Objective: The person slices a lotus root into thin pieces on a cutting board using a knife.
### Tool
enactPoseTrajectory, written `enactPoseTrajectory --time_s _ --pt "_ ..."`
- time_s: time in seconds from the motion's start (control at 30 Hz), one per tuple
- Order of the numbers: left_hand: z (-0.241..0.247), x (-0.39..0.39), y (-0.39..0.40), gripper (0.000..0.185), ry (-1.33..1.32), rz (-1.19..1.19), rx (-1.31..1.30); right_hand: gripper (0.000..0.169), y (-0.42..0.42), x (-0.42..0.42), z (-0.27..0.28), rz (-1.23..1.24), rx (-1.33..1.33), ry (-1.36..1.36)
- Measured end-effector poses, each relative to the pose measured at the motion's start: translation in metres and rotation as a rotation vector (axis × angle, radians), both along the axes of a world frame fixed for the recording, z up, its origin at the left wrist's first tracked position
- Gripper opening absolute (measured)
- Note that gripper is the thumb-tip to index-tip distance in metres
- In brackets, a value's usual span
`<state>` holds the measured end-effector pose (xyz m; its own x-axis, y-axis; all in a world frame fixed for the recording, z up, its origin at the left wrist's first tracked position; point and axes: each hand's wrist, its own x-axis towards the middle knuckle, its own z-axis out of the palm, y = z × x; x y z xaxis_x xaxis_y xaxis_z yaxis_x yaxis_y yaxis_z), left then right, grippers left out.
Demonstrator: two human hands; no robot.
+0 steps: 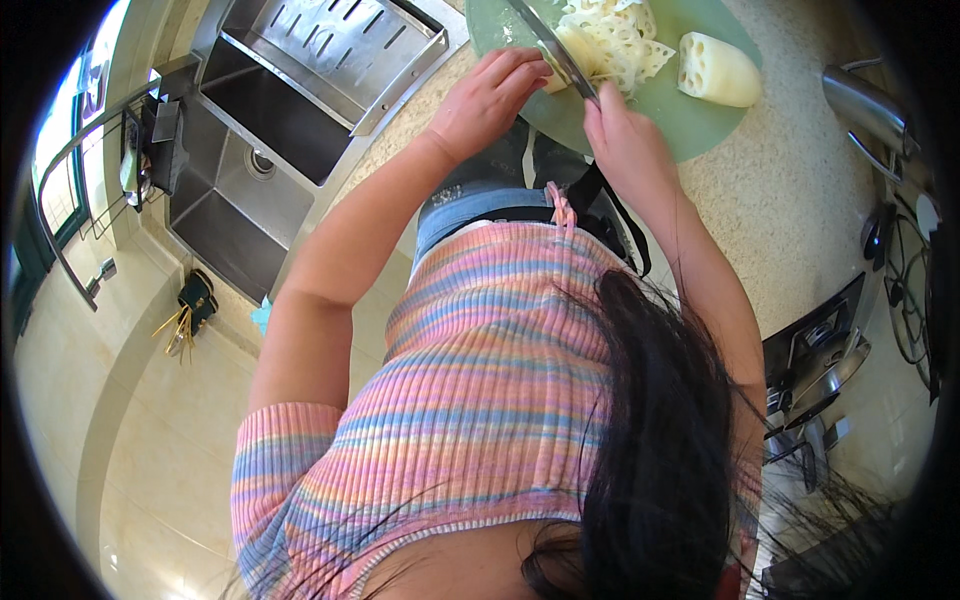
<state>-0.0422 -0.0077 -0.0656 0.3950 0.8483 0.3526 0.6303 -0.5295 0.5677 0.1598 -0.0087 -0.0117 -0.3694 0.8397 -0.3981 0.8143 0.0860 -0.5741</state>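
Note:
A green cutting board (660,127) lies on the counter at the top of the view. My right hand (626,139) is closed around the handle of a kitchen knife (551,45), its blade angled up and to the left against a piece of lotus root. On the blade's left side, my left hand (495,90) has its fingertips on the near end of that piece (556,81). Thin lotus root slices (619,37) lie in a heap on the board to the right of the blade. A thick peeled lotus root chunk (718,70) lies on its side near the board's right edge.
Left of the board is a stainless steel double sink (225,202) with a slotted metal tray (337,45) over part of it. A stove with a metal pan (832,375) stands at right, below a shiny metal vessel (866,105). A dark utensil holder (196,300) is beside the sink.

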Motion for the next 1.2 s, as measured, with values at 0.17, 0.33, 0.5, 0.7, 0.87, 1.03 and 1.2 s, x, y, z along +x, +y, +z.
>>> enactPoseTrajectory --time_s 0.17,0.33,0.5,0.7,0.87,1.03,1.2 --pt "0.0 -0.002 -0.002 0.023 0.01 0.016 0.0 0.019 -0.018 0.015 0.017 0.063 -0.099 -0.046" --pt "-0.004 0.0 -0.001 0.024 -0.052 0.017 0.013 0.019 0.001 -0.007 -0.025 0.065 0.064 -0.028" --pt "-0.014 -0.003 -0.001 0.023 -0.053 0.017 0.031 0.02 0.009 -0.006 -0.021 0.022 0.081 -0.003" --pt "-0.014 -0.006 -0.001 0.022 -0.054 0.001 0.066 0.018 -0.02 0.011 0.021 0.081 -0.023 -0.082" --pt "-0.015 -0.004 -0.002 0.022 -0.073 0.022 0.069 0.019 -0.016 0.001 -0.01 0.033 0.014 -0.046" --pt "-0.017 -0.001 0.0 0.021 -0.097 0.034 0.082 0.02 0.006 -0.013 -0.033 0.034 0.118 -0.05" --pt "-0.02 -0.004 -0.004 0.021 -0.084 0.053 0.087 0.02 -0.012 0.009 0.011 0.073 -0.043 -0.08"
